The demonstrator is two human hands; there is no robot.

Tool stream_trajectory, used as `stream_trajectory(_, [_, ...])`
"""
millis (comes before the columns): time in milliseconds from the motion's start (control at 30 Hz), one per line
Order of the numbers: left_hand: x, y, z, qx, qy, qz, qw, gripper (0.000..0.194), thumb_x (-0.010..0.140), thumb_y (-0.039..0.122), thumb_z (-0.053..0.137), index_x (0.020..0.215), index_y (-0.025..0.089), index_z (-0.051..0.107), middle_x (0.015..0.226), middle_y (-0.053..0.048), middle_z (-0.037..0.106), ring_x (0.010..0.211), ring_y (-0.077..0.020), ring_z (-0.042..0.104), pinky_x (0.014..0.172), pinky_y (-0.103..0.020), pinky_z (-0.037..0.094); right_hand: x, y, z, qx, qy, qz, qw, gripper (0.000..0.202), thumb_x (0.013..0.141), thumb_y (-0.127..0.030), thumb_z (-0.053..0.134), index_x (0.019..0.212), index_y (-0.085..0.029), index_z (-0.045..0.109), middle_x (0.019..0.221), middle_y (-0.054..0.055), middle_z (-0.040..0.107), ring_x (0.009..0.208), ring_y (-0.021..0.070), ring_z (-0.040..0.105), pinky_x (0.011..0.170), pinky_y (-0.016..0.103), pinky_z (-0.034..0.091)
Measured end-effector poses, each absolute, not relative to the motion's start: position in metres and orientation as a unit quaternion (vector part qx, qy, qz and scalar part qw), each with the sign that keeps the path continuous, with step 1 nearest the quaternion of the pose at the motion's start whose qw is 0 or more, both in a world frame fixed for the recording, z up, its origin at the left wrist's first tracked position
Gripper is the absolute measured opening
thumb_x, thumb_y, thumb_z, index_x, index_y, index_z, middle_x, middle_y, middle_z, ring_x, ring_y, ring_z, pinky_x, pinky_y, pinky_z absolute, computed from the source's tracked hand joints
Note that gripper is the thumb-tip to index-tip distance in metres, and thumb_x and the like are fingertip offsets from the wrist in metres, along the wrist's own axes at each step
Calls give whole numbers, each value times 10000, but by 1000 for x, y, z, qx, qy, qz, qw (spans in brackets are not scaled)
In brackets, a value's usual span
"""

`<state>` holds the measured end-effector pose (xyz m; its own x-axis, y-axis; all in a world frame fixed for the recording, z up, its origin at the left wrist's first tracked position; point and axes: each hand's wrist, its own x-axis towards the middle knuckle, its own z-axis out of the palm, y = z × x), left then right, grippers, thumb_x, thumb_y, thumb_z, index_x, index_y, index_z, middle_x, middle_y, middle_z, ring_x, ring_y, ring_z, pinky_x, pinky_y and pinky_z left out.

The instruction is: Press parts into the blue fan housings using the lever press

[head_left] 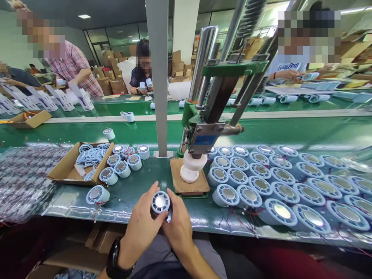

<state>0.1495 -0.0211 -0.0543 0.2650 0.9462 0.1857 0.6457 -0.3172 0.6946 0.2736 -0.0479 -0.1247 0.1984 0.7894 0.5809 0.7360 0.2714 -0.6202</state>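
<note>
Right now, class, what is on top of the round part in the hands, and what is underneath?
A silvery disc sits inside a light blue rim on top of the round part. The hands cover much of its sides; what is underneath cannot be seen.

On the worktop (pixel 128 195), rows of housings (pixel 260 184) lie right of the press (pixel 205 133); left of it come a housing cluster (pixel 122 168), a carton (pixel 64 164) with rings (pixel 90 158) inside, then small parts (pixel 26 182). Before the press, one housing (pixel 160 202) sits between left hand (pixel 142 217) and right hand (pixel 178 223).

Wears blk wristwatch (pixel 114 254) on L, plus gry trousers (pixel 151 250).
</note>
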Motion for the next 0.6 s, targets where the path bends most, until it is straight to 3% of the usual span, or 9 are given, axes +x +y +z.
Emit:
stream_trajectory(200, [150,-21,-62,735,508,333,303,604,788,164,637,1371,269,521,1388,-48,616,1315,-244,554,1131,-417,444,273,-46,-124,-603,-635,32,482,630,821,-114,559,1427,-208,414,1156,108,617,1003,229,626,801,366,603])
stream_trajectory(400, [148,-19,-80,739,459,347,350,570,884,330,566,1423,173,462,1450,-140,550,1353,-268,516,1134,-435,429,285,-50,-114,-578,-695,46,425,666,759,-45,537,1410,-165,459,1155,124,621,999,239,635,810,386,609])
stream_trajectory(500, [150,-11,-76,724,486,318,373,531,816,330,613,1316,160,562,1316,-133,654,1202,-286,629,1031,-423,508,326,-56,-53,-530,-757,34,381,640,787,-112,598,1411,-198,484,1198,112,627,1048,243,643,830,384,612])
stream_trajectory(600, [156,12,-58,705,504,322,382,525,707,318,698,1207,171,634,1122,-83,737,1000,-269,696,921,-394,551,380,-50,63,-511,-728,-115,442,473,890,-252,611,1356,-221,537,1262,97,609,1137,234,615,912,412,572])
